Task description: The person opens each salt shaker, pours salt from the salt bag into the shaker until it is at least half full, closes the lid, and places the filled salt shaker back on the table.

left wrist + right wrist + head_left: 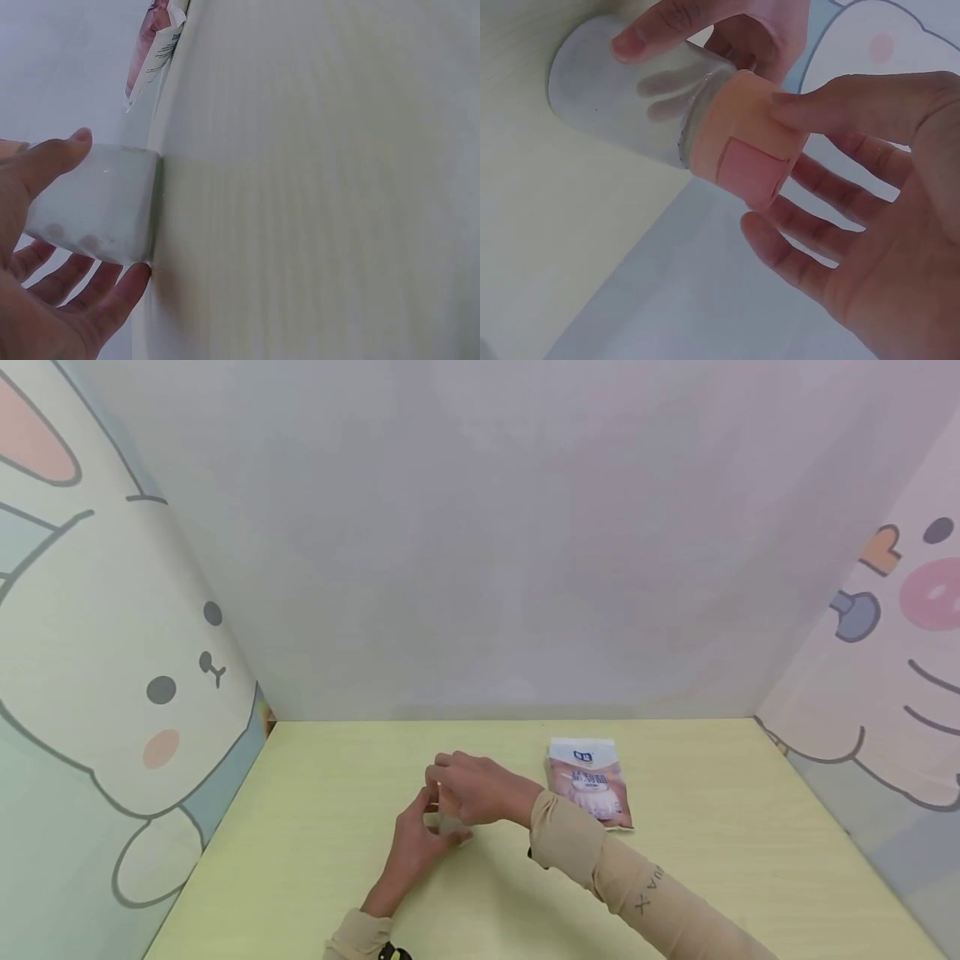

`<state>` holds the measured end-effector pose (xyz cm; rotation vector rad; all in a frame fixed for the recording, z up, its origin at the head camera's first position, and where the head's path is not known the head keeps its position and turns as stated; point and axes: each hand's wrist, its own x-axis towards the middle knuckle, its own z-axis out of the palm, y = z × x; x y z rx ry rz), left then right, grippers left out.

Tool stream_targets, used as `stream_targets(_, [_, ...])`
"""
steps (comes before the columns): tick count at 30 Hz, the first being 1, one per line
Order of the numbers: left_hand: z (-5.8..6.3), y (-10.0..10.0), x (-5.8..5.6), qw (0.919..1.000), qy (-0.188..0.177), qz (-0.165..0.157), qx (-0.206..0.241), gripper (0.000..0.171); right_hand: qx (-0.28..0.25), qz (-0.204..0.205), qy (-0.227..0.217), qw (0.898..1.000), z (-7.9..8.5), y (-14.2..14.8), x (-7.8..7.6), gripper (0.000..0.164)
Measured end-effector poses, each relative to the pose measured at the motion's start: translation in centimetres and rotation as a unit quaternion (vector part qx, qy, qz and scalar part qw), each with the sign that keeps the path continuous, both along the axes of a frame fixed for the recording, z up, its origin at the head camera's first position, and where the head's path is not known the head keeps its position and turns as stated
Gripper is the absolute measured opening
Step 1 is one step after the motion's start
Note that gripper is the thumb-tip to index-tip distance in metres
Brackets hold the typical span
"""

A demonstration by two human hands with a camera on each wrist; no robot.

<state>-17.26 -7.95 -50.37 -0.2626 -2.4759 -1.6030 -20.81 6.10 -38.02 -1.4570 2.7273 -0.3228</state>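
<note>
A translucent jar (604, 94) stood upright on the pale bench (750, 827), its base against the surface, nearer the left edge than the right and well in from the far edge. The left hand (417, 843) gripped its body, thumb on one side and fingers curled round the other. The right hand (482, 789) pinched the orange lid (742, 105) at the jar's top — thumb on one side, fingers bent on the opposite side. A pink flap (751, 172) showed on the lid's side, and a clear rim lay between lid and body. From above the hands hid most of the jar, so how firmly the lid sat was hard to tell. A printed packet (590, 783) lay flat by the bench's far edge, right of the middle — close to the right sleeve (607, 860), with its white end toward that edge.
</note>
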Motion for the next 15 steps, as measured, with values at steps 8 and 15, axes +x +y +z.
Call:
stream_targets(8, [0.02, 0.07, -0.04, 0.9998, -0.010, 0.004, -0.016, 0.058, 0.023, -0.093, 0.055, 0.994, -0.14, -0.04, 0.31, 0.039])
stream_targets(15, [0.20, 0.10, 0.03, 0.9999, -0.010, 0.005, -0.007, 0.059, 0.006, -0.099, 0.065, 0.993, -0.55, -0.23, 0.04, 0.023])
